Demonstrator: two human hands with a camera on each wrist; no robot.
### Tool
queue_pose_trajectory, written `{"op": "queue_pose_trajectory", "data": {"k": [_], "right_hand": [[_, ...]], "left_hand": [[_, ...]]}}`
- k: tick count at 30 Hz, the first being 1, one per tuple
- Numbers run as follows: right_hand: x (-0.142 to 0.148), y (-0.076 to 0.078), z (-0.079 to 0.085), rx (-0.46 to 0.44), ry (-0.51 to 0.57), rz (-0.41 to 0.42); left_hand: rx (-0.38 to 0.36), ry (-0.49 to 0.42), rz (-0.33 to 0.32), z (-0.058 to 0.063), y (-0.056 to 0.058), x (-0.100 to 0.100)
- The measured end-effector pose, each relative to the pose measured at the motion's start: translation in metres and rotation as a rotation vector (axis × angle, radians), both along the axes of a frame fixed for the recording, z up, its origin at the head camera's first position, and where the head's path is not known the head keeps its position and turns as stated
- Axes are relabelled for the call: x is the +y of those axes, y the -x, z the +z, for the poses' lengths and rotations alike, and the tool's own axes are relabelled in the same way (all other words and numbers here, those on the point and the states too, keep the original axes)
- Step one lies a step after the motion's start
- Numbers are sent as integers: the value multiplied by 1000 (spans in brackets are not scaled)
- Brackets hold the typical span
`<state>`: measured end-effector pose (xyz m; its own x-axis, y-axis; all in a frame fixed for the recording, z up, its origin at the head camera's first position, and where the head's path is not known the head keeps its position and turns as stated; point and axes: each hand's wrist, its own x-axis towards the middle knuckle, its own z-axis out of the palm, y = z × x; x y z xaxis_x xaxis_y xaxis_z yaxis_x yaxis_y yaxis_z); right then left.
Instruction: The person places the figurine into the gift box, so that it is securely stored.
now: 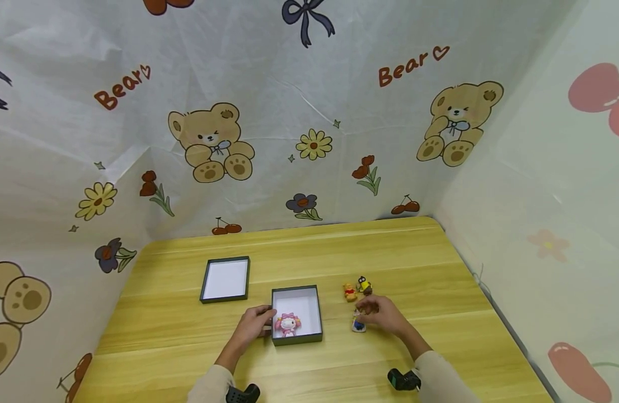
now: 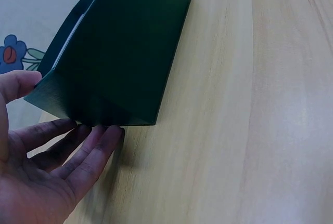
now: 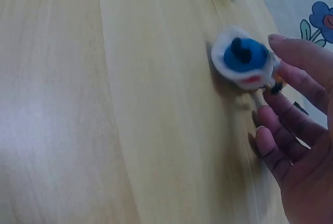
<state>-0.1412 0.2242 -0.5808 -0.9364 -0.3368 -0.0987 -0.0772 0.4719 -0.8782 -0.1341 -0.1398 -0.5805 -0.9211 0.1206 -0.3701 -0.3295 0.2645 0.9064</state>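
A dark green open box (image 1: 298,339) with a white inside stands mid-table. In it is a pink-and-white figurine (image 1: 287,324) with a bow. My left hand (image 1: 253,326) holds the box at its left side; in the left wrist view its thumb (image 2: 25,83) is at the rim and its fingertips meet the lower edge. Right of the box, my right hand (image 1: 385,314) pinches a small blue-and-white figurine (image 3: 245,60) between thumb and fingers. That figurine is tilted and blurred in the right wrist view, and the fingers partly hide it.
A shallow green-edged lid (image 1: 226,279), white inside, lies behind and left of the box. Beyond my right hand are a small bear figurine (image 1: 350,292) in red and a yellow-and-black figurine (image 1: 364,285). A printed curtain (image 1: 269,184) hangs behind the wooden table (image 1: 178,341).
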Motion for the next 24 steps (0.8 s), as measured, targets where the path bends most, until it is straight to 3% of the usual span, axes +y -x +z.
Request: {"op": "queue_pose_trajectory", "data": {"k": [11, 18, 24], "right_hand": [[-2, -3, 1, -42, -8, 2], [-7, -5, -2, -19, -32, -35], [-8, -5, -4, 28, 15, -25]], "left_hand": [[-3, 0, 2, 1, -1, 1], [7, 8, -7, 1, -2, 1], [5, 6, 0, 4, -2, 2]]}}
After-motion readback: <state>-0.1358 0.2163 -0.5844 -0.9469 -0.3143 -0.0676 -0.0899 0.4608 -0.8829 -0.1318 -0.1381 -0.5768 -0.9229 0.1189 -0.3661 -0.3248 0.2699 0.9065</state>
